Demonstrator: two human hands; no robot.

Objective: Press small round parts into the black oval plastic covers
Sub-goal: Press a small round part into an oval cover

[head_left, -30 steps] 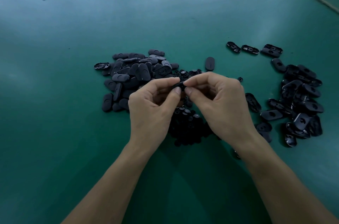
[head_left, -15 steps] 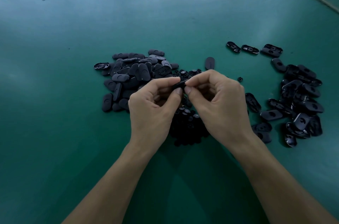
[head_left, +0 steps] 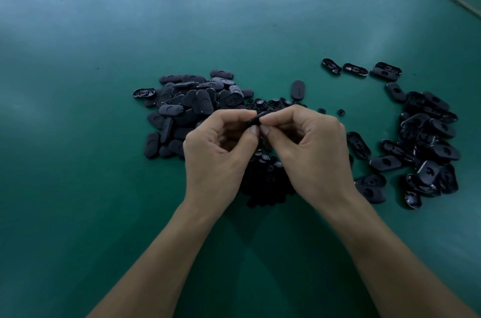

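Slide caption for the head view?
Left hand and right hand pinch one black oval cover amid loose covers on green table.

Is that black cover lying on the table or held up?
Held up. Left hand and right hand pinch the cover above the table.
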